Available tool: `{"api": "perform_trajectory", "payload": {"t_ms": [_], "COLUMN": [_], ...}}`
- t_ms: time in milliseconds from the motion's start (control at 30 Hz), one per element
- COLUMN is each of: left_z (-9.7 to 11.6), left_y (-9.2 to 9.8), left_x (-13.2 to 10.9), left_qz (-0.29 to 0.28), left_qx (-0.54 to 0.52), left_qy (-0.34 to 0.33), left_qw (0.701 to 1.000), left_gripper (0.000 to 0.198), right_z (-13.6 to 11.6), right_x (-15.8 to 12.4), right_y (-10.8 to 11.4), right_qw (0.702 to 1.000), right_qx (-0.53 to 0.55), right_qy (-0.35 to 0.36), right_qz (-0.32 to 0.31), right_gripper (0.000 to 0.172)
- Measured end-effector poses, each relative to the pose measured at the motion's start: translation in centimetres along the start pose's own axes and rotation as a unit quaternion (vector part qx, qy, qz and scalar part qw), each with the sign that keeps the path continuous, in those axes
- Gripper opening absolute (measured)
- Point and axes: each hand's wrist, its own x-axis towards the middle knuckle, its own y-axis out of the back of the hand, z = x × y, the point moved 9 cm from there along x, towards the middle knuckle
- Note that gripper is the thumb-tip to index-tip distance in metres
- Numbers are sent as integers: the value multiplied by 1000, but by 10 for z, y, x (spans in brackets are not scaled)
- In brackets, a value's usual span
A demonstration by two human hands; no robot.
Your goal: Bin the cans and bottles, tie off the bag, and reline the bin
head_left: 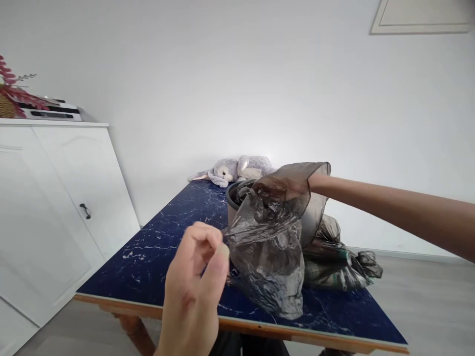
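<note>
A thin, translucent dark trash bag [269, 267] hangs loosely over the front of a round bin [232, 210], its lower part draped down to the table. My left hand [198, 267] is left of the bag, with thumb and fingers pinched together at its left edge. From the right, my right hand [287, 188] reaches inside the bag's open mouth and shows only dimly through the plastic. Its fingers are too obscured to make out. Behind the draped bag, to the right, lies a filled, knotted trash bag [337, 264].
The dark blue marbled table [148, 257] has a wooden edge in front. A plush rabbit [237, 170] lies at its far end against the wall. To the left stands a white cabinet [63, 198] with a white device [52, 111] and pink flowers [11, 81] on top.
</note>
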Motion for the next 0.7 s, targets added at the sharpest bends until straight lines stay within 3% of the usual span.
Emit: {"api": "perform_trajectory", "payload": {"t_ms": [100,133,200,267,333,400,433,600,700], "left_z": [29,38,46,43,33,23,18,0,-18], "left_y": [6,1,-19,-40,-53,-57,-55,-32,-23], "left_x": [5,6,12,21,31,44,52,96,128], "left_qz": [67,63,16,-50,-93,-109,-108,-58,-27], "left_qx": [138,183,265,340,396,416,411,316,260], "left_qy": [-128,-163,-203,-225,-243,-244,-232,-127,-88], "left_qw": [980,967,943,912,881,869,875,938,961], "left_gripper": [6,17,46,59,44,18,12,28,31], "right_z": [-11,-15,-20,-22,-23,-24,-22,13,40], "right_x": [-27,-36,-52,-63,-70,-71,-69,-53,-35], "right_y": [2,5,12,20,25,30,33,59,53], "right_qw": [996,995,996,999,998,994,992,983,983], "right_qx": [-7,-7,-11,9,56,104,119,83,96], "right_qy": [29,42,55,34,6,-3,-5,-42,-71], "right_qz": [-87,-90,-66,-26,1,18,31,157,142], "right_gripper": [20,25,33,39,37,31,29,28,31]}}
